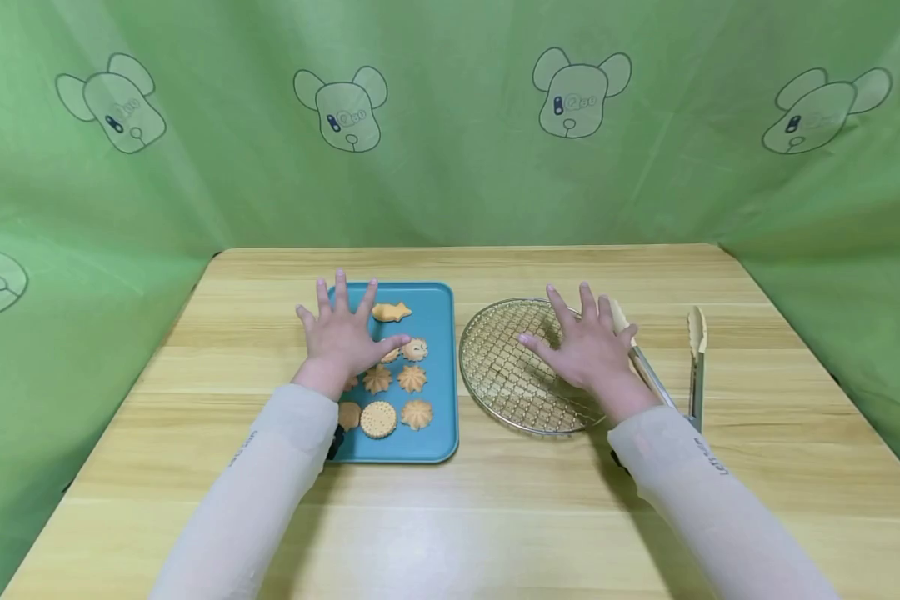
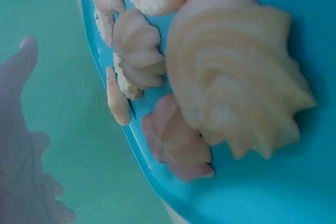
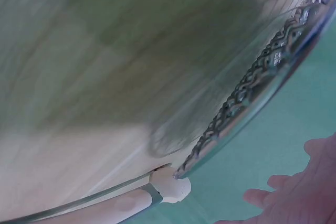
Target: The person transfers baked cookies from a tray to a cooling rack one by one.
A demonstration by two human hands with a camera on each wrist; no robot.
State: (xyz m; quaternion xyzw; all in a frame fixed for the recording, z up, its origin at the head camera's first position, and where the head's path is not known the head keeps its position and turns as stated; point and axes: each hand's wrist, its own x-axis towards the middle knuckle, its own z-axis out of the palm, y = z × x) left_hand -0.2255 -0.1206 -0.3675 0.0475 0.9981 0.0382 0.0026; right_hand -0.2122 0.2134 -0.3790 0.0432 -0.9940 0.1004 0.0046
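Observation:
My left hand [image 1: 339, 337] is spread out above a blue tray [image 1: 444, 367], fingers straight and holding nothing. On the tray sit several cookies: a fish-shaped one [image 1: 392, 312], swirled star-edged ones [image 1: 412, 378] and a round dotted one [image 1: 378, 419]; my hand and sleeve hide part of them. A large swirled cookie [image 2: 231, 72] shows close up in the left wrist view. My right hand [image 1: 591, 350], also spread and holding nothing, is over the right side of a round wire rack [image 1: 506, 358]. Beside it, tongs [image 1: 652, 375] lie with cream tips, partly hidden by my right arm.
Everything lies on a light wood table [image 1: 450, 533]. Green curtain [image 1: 450, 192] with bear-head drawings surrounds the back and both sides. The tongs' second arm [image 1: 697, 358] lies to the right of the rack.

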